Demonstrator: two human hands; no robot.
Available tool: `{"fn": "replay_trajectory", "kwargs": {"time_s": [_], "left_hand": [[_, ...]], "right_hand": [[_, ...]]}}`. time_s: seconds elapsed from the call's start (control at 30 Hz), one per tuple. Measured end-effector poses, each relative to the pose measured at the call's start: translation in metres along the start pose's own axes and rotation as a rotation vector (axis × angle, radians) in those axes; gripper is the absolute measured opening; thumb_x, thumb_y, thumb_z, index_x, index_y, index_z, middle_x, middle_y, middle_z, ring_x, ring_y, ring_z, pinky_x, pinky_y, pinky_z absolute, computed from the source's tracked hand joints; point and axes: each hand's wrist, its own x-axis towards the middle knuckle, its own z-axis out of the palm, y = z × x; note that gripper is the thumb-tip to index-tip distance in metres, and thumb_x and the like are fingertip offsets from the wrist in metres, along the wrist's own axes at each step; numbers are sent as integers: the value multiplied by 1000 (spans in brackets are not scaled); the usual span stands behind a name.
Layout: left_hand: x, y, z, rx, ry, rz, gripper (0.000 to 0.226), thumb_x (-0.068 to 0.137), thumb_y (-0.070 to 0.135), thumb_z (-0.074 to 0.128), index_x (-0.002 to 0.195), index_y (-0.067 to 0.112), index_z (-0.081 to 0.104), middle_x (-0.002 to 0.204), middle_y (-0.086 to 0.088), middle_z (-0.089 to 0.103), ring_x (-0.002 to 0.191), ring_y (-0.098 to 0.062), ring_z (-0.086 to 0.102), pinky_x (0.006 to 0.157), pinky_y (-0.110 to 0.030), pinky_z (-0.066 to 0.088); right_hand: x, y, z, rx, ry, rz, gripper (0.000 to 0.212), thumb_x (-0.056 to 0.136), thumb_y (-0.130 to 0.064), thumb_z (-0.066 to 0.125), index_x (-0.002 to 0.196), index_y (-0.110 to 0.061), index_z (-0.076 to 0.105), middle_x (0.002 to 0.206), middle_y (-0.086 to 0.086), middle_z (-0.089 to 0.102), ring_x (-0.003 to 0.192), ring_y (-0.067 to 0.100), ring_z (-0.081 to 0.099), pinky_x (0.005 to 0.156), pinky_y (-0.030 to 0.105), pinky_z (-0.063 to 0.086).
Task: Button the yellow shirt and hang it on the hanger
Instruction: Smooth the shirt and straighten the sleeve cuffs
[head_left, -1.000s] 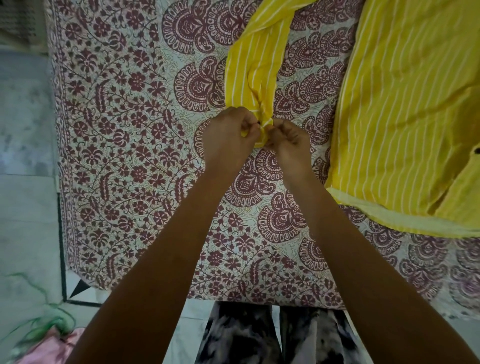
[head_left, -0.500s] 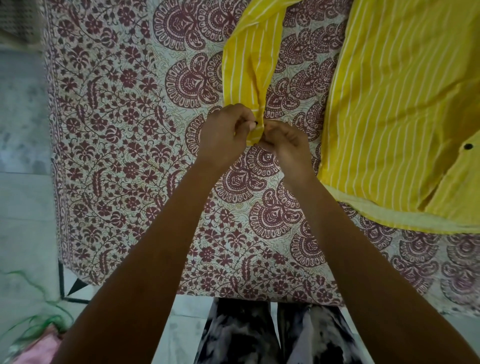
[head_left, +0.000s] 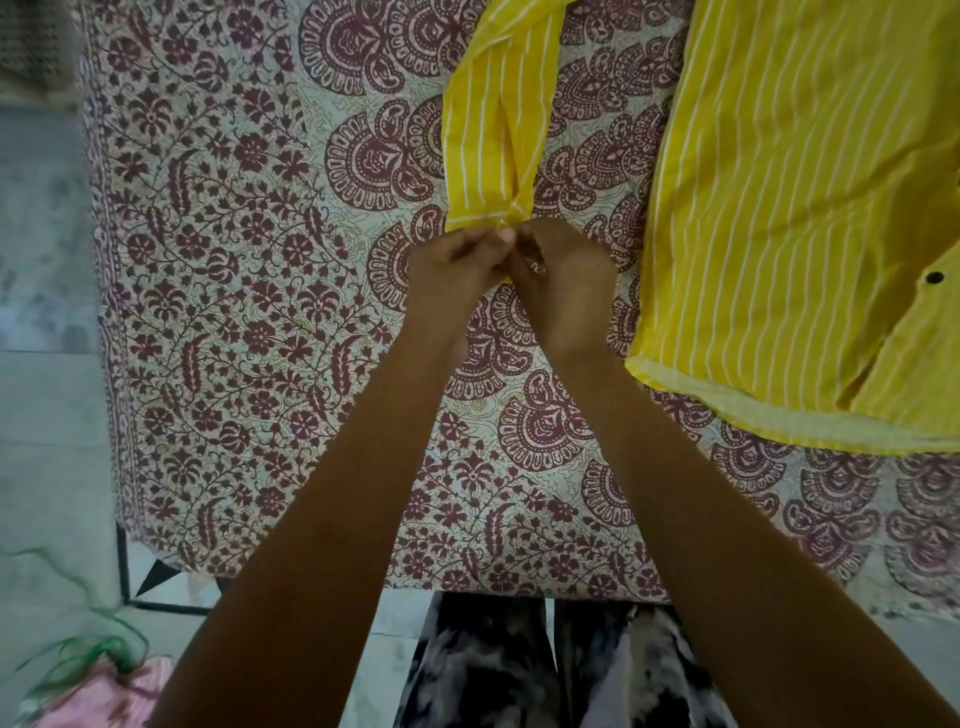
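- Pink cloth (head_left: 104, 696) lies on the floor (head_left: 41, 364) at the far left, with a green strand just beside it. Neither belongs to the task.
- A printed sheet (head_left: 234, 312) covers the bed and carries the whole garment.
- The left hand (head_left: 452, 270) is curled, with its fingertips pinching the left side of the cuff (head_left: 503, 224).
- The sleeve (head_left: 493, 140) runs from the top edge down to the hands. It lies flat on the sheet, with a lengthwise fold near the cuff.
- The right hand (head_left: 566, 280) is curled against the left hand and pinches the other side of the same cuff. The fingers hide the cuff button and its hole, so it cannot be told whether the cuff is fastened.
- The body of the shirt (head_left: 789, 208) lies spread on the sheet to the right, well apart from both hands.
- One black button (head_left: 935, 277) shows on a folded-over front panel near the right edge. It appears unfastened.
- No hanger is in view.
- Progress, as a judgement: the task is at an early stage. The step in hand is the cuff. The front buttons and the hanging are left to do.
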Motion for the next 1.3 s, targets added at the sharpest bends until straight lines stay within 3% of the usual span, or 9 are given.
{"fn": "replay_trajectory", "kwargs": {"time_s": [0.23,0.37,0.47,0.6,0.7,0.9,1.03,1.2,1.3], "left_hand": [[9,-4,2,-108,3,-188,19,90,6,52,75,12,61,76,-4,63,73,-13,60,71,-26,51],[12,-6,-4,547,82,314,5,87,14,58,85,12,62,78,4,63,73,-10,59,69,-26,49],[17,-11,-8,727,252,487,23,81,29,61,97,13,62,95,-2,66,90,-18,59,74,-28,45],[20,-12,-21,318,159,81,59,79,46,65,128,21,43,125,-8,56,112,-20,55,84,-32,49],[18,-10,-28,163,10,-6,48,82,28,67,125,14,50,116,-6,63,100,-16,62,76,-28,50],[9,16,-46,335,217,372,27,77,24,67,100,11,62,74,2,60,62,-2,52,58,-16,43],[1,29,-60,502,146,519,24,79,24,61,96,8,67,79,0,62,63,-2,53,63,-18,44],[0,36,-71,433,-31,444,39,76,41,52,92,10,71,96,1,62,91,-10,59,84,-21,46],[7,39,-70,233,73,253,32,82,40,50,89,15,68,99,1,66,95,-7,60,86,-23,46]], "right_hand": [[-3,-4,-5,326,-56,276,13,84,-13,57,74,-12,66,69,-1,66,62,11,61,60,26,50],[8,-14,-13,845,-219,757,26,87,-1,55,65,-14,60,50,-7,59,50,4,54,51,16,47],[12,-18,-20,1119,-294,921,24,93,-4,46,72,-12,56,58,-4,57,54,6,52,51,14,48],[14,-23,-25,1240,-388,880,26,97,-9,36,76,-13,52,67,-1,51,62,10,49,57,18,44],[12,-27,-26,1372,-377,937,25,97,-10,34,82,-11,54,67,-1,56,65,11,53,61,21,47],[15,-50,-19,983,-300,947,22,98,-15,34,87,-13,53,79,5,55,70,14,52,67,22,45],[19,-67,-13,1073,-342,903,37,95,-46,39,115,-19,55,97,1,65,86,13,63,84,28,52],[30,-81,2,1043,-317,951,28,95,-38,44,99,-15,60,90,4,67,85,16,63,86,34,51],[31,-79,7,1082,-253,972,24,97,-26,42,91,-13,61,82,3,67,74,12,65,74,27,54]]}}
